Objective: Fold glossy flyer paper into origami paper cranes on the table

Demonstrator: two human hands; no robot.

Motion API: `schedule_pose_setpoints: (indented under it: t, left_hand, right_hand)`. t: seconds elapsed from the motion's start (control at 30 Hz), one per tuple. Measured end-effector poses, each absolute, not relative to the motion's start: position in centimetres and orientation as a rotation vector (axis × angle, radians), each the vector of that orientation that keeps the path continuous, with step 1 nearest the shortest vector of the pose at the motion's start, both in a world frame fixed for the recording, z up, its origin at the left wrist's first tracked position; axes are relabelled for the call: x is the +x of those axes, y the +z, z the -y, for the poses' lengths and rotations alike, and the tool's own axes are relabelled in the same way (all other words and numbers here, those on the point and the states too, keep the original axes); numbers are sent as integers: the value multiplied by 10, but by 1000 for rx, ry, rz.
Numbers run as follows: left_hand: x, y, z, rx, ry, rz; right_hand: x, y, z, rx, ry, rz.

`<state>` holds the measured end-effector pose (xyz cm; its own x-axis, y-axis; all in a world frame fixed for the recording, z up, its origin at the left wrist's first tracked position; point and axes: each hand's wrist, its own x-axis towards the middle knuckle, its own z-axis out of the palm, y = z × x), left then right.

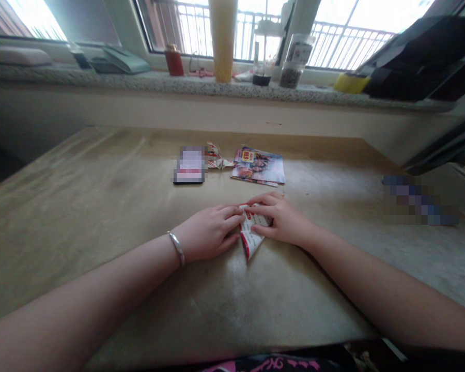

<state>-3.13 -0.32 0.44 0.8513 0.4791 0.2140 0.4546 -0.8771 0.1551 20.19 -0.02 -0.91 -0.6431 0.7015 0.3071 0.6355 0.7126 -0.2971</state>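
A sheet of printed paper (pixel 251 243), white with red edges and folded to a pointed shape, lies on the table between my hands. Its narrow tip faces me. At the paper's left edge is my left hand (pixel 213 231), palm down, fingers stretched out and fingertips touching it. A silver bracelet (pixel 176 248) circles that wrist. My right hand (pixel 282 217) rests over the paper's upper right part with its fingers spread, pressing on it and hiding some of it. Beyond them lie a folded paper piece with red and white print (pixel 219 159) and a small stack of colourful flyers (pixel 259 166).
A phone (pixel 190 165) with a blurred screen lies left of the folded piece. On the table's right side is a pixelated item (pixel 418 200). The granite windowsill (pixel 201 89) holds a red container (pixel 174 60), a tall yellow cylinder (pixel 222 41), jars and a black bag (pixel 418 62).
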Motion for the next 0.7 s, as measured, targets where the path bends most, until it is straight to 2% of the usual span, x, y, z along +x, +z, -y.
schedule_pose_setpoints:
  t: [0.43,0.7]
  left_hand:
    - [-35,1,-1,2939,389,-657]
    - [-37,-1,-2,2897,390,-659]
  right_hand:
    - [207,-4,3,-1047,335,2452]
    - [207,-4,5,-1055,268,2503]
